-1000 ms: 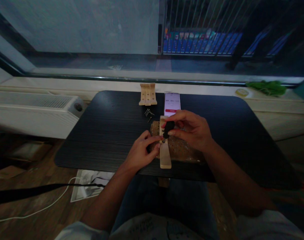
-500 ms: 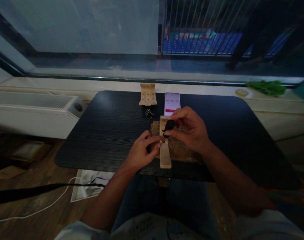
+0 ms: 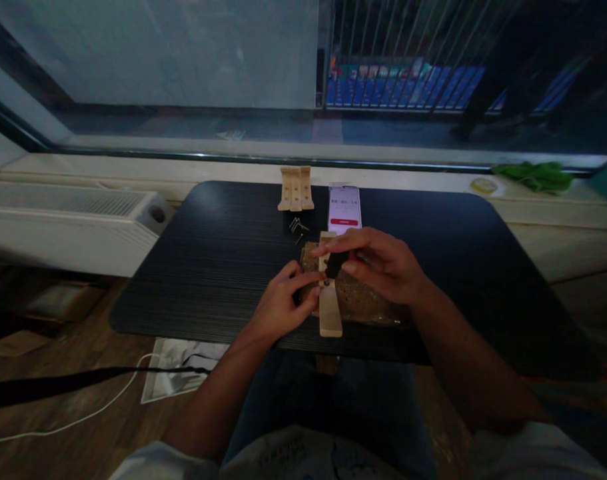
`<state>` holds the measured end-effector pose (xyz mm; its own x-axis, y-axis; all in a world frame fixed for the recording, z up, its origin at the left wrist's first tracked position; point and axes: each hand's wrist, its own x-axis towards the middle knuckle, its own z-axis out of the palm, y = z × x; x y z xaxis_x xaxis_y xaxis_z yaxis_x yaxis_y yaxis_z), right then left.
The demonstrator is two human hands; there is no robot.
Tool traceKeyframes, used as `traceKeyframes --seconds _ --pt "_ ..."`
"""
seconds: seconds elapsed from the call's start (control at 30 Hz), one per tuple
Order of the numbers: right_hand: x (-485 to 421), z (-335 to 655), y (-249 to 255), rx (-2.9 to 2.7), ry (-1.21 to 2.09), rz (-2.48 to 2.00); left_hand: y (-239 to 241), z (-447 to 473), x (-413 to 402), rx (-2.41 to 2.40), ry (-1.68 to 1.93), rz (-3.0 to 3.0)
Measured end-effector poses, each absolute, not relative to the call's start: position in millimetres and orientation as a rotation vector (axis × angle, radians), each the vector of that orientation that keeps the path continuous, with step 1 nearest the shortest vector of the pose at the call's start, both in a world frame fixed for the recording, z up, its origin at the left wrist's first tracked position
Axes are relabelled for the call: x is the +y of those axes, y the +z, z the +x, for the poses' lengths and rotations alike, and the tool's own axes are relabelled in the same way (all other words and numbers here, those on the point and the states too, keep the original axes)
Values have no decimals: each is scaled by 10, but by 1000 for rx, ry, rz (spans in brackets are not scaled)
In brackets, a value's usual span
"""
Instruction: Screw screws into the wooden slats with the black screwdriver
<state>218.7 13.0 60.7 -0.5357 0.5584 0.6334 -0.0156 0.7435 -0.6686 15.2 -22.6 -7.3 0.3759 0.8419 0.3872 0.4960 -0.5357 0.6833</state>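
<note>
A curved pale wooden piece [image 3: 330,313] with holes lies across a brown wrapped block [image 3: 356,303] near the table's front edge. My left hand [image 3: 286,297] is closed on the wooden piece from the left, its index fingertip and thumb by a hole in the middle. Above that hole, my right hand [image 3: 388,267] pinches a small dark tool [image 3: 337,263], its exact kind unclear; the index finger stretches over the piece's far end. What sits under the tool's lower tip is too small to tell. Several loose screws [image 3: 297,227] lie just beyond the block.
More wooden pieces [image 3: 296,190] stand side by side at the table's back edge. A phone [image 3: 344,207] with a timer lies right of them. The black table [image 3: 208,267] meets a windowsill with green leaves [image 3: 538,177]; a radiator [image 3: 73,227] is at left.
My right hand has turned and lowered slightly, its index finger reaching further left over the wooden piece. The dark tool has tilted with it. My left hand stays in place.
</note>
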Motion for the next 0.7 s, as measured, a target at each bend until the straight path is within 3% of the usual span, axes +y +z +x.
traceKeyframes --seconds 0.7 --pt "145 2194 554 -1902 699 -551 -51 157 -227 1158 986 2199"
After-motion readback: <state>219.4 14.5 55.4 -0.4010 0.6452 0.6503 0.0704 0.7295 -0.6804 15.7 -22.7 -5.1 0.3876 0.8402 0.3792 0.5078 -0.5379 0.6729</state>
